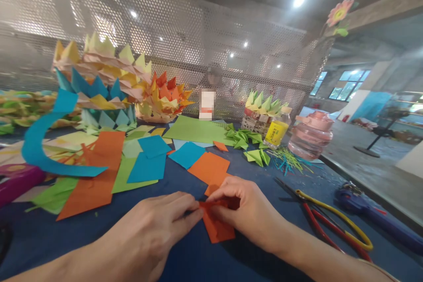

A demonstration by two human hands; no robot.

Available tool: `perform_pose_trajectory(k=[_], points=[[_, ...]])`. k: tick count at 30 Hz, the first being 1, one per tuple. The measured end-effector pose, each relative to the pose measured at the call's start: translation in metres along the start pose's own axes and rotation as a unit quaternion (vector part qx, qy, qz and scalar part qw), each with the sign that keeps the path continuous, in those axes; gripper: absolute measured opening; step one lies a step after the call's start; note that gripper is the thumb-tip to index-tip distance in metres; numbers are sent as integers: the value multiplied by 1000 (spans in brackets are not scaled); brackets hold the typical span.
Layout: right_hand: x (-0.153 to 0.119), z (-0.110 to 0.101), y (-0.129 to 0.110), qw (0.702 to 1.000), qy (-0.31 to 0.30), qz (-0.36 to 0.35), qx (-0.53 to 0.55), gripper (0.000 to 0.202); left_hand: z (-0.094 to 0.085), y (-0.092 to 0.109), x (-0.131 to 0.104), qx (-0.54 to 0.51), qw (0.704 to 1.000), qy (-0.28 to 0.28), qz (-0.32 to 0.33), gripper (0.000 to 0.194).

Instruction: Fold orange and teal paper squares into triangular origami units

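Observation:
At the front of the blue tabletop, my right hand (246,205) pinches a small piece of orange paper (216,228) between thumb and fingers. A fold seems to run along its upper edge, partly hidden by the fingers. My left hand (168,220) has its fingers drawn together, the tips on the paper's upper left corner. Just beyond the hands lie an orange paper square (209,166) and a blue paper square (187,155). More blue squares (148,165) rest to the left, beside a long orange strip (99,172).
Scissors (325,211) and a purple-blue tool (373,216) lie at right. Behind them stand a pink water jug (311,134) and a yellow-labelled bottle (276,130). Folded-paper crowns (99,97) stack at back left. A curled blue strip (36,150) and a magenta tool (20,180) sit left.

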State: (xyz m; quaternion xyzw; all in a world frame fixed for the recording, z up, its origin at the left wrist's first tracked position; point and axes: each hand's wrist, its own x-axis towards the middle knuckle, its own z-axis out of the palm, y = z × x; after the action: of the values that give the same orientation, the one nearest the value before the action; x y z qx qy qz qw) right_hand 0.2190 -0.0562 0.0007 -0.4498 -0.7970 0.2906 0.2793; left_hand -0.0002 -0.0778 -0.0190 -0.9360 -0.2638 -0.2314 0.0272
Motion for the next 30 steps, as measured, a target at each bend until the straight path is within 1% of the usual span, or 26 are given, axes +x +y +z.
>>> perform_pose_trajectory(k=[4, 11, 16, 20, 23, 27, 30], points=[[1, -2, 4, 998, -3, -60, -24, 22, 1, 0, -2, 4, 1000, -8, -12, 49], [-1, -8, 3, 978, -45, -165, -116, 28, 2, 1, 0, 12, 999, -14, -31, 46], [-2, -11, 1, 966, -53, -189, -170, 24, 1, 2, 0, 72, 997, 38, 8, 49], [-4, -13, -3, 961, -65, -200, -181, 23, -1, 1, 1, 113, 992, 36, 41, 56], [-5, -13, -4, 955, -69, -211, -196, 24, -3, 2, 1, 135, 989, 35, 56, 56], [-6, -12, -5, 945, -68, -227, -223, 24, -1, 3, -2, 140, 988, 35, 50, 53], [-8, -11, -8, 932, -61, -249, -257, 24, 4, 2, -4, 135, 989, 43, 39, 51]])
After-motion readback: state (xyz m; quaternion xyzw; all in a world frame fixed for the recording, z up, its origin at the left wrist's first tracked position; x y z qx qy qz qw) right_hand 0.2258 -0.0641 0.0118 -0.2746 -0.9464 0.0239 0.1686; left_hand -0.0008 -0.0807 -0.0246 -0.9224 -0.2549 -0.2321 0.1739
